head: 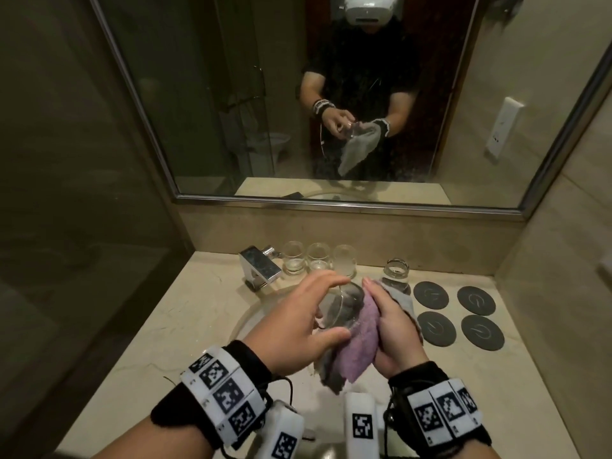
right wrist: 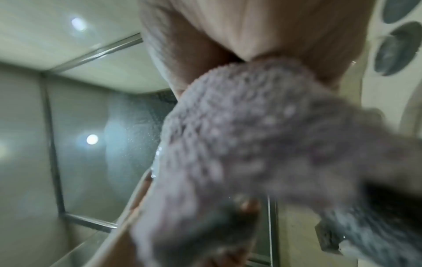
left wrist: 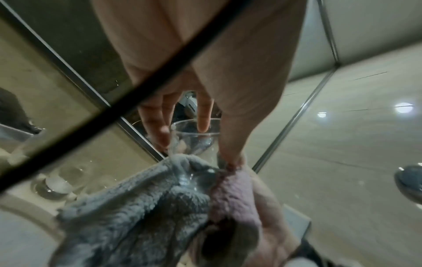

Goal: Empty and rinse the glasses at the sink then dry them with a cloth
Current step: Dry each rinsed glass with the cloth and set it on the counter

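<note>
Over the sink, my left hand grips a clear glass by its rim end, fingers above and thumb below. In the left wrist view the same glass lies on its side between my fingers. My right hand holds a purple and grey cloth wrapped round the glass's base. The cloth hangs down below the glass, and in the right wrist view the cloth fills most of the picture. Three glasses stand in a row by the tap, and another glass stands to their right.
A chrome tap stands at the back left of the round sink. Four dark round coasters lie on the beige counter to the right. A large mirror covers the wall behind.
</note>
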